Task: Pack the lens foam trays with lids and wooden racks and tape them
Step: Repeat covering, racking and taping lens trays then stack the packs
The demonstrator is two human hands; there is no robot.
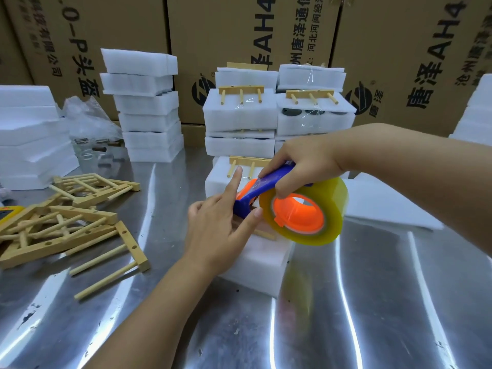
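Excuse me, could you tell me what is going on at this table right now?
A person is taping a white foam pack on the metal table. The right hand grips the blue tape dispenser over the pack, while the left hand rests on the pack beside it, index finger straight. Taped packs with wooden racks are stacked behind, and loose racks lie piled to the left.

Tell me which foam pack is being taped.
The foam pack nearest the camera: the left hand lies over it and the right hand holds the tape dispenser over it. The other packs sit behind it.
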